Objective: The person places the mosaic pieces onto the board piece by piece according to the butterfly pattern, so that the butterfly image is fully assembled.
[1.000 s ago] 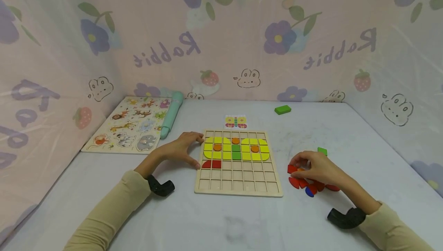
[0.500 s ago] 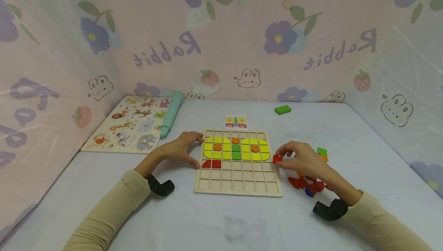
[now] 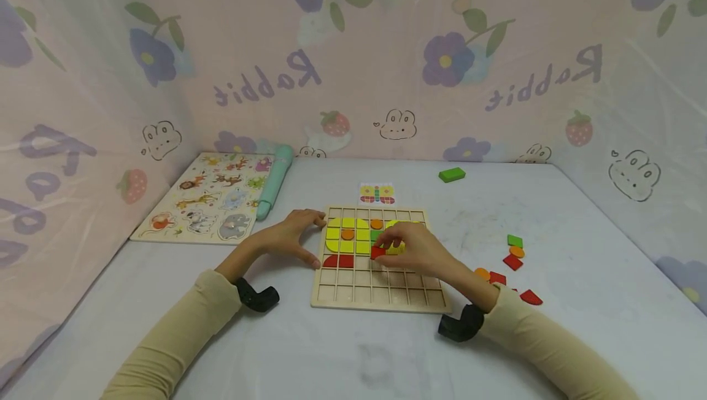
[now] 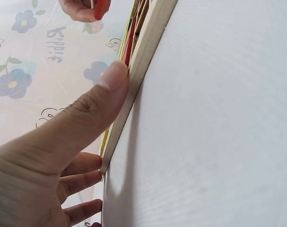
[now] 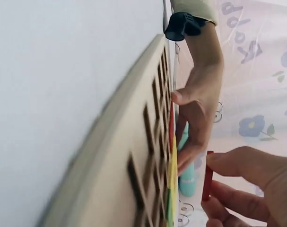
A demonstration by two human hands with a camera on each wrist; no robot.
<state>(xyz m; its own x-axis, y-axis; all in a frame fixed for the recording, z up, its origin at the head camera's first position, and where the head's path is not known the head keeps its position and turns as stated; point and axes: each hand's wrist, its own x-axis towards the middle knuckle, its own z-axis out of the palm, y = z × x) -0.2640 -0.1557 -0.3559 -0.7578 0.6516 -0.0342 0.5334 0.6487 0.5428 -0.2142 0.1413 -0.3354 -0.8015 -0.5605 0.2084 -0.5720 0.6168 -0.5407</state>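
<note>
My right hand pinches a red square tile between thumb and fingers, over the wooden grid board. In the right wrist view that red tile stands on edge, a little off the board. Against the board's left edge rests my left hand, its thumb and fingers spread along the rim. Yellow tiles, orange discs and green squares fill cells in the upper rows. Below the yellow ones lie two red tiles, one with a rounded corner. The right hand hides part of the yellow group.
Behind the board lies a small butterfly pattern card. Loose tiles, including a green square and red pieces, are scattered to the right. A green block lies farther back. At left are an animal puzzle board and a teal stick-shaped object.
My right hand has picked a red square tile from the loose pile and carried it left over the board. The left hand has stayed at the board's edge.
</note>
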